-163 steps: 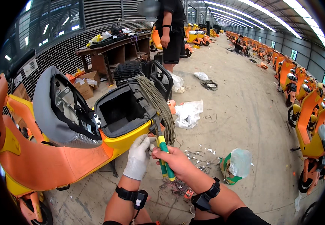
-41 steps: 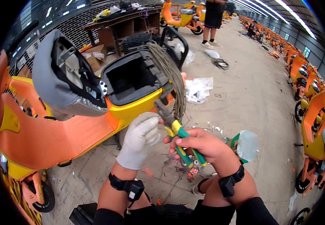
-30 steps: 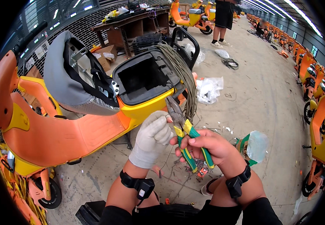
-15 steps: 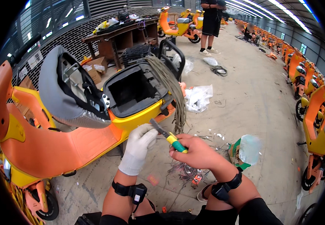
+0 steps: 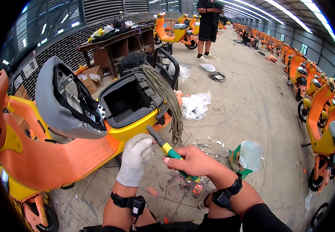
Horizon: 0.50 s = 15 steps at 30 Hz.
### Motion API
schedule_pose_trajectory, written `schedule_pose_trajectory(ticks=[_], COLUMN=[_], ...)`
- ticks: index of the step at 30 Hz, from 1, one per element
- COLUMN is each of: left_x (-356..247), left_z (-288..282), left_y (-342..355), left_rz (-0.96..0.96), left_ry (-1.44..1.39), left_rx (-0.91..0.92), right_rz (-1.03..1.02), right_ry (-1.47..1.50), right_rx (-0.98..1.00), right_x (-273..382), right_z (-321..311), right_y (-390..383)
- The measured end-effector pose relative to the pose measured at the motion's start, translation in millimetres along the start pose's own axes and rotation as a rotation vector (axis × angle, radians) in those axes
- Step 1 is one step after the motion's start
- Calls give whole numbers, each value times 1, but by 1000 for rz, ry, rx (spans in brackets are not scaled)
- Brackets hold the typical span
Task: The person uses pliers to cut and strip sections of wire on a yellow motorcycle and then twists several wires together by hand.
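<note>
My right hand (image 5: pixel 192 160) is bare and closed round the handles of a pair of pliers (image 5: pixel 167 150) with green and yellow grips. The dark metal jaws point up and to the left. Next to those jaws, my left hand (image 5: pixel 134 158), in a white knitted glove, has its fingers pinched together; what they hold, if anything, is too small to make out. Just beyond both hands stands an orange and yellow scooter (image 5: pixel 71 152). Its grey seat (image 5: pixel 53 96) is tipped up, baring a black storage box (image 5: pixel 117 123). A bundle of grey-green cords (image 5: pixel 171 102) drapes over the box's right side.
Cable scraps (image 5: pixel 183 181) litter the concrete floor below my hands. To the right sits a green carton with a silvery bag (image 5: pixel 250 154). White plastic (image 5: pixel 196 106) lies behind the scooter. A workbench (image 5: pixel 109 50), a standing person (image 5: pixel 208 27) and rows of scooters (image 5: pixel 318 116) are farther off.
The scene has shifted a little left in view. The pliers have turned slightly, with more of their handles showing below my right hand. My left fingers stay pinched beside the jaws.
</note>
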<state>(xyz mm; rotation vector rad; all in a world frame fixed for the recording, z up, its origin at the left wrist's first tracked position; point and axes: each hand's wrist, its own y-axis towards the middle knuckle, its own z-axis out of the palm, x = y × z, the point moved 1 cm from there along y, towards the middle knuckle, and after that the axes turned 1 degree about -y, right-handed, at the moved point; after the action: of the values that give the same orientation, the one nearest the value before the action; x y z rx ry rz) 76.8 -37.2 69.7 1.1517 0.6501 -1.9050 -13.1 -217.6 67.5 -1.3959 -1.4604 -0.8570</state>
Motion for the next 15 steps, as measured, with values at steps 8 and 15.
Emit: schedule_pose_trajectory(ticks=[8,15], left_x=[5,10], left_z=[6,4], left_y=[2,7], left_rz=[3,39], left_ry=[-100,-263], left_rx=[-20,88], right_rz=[55,66], right_ry=[538,937], right_rx=[154,330], right_x=[-5,-11], right_z=[-2,-5], right_y=[2,5])
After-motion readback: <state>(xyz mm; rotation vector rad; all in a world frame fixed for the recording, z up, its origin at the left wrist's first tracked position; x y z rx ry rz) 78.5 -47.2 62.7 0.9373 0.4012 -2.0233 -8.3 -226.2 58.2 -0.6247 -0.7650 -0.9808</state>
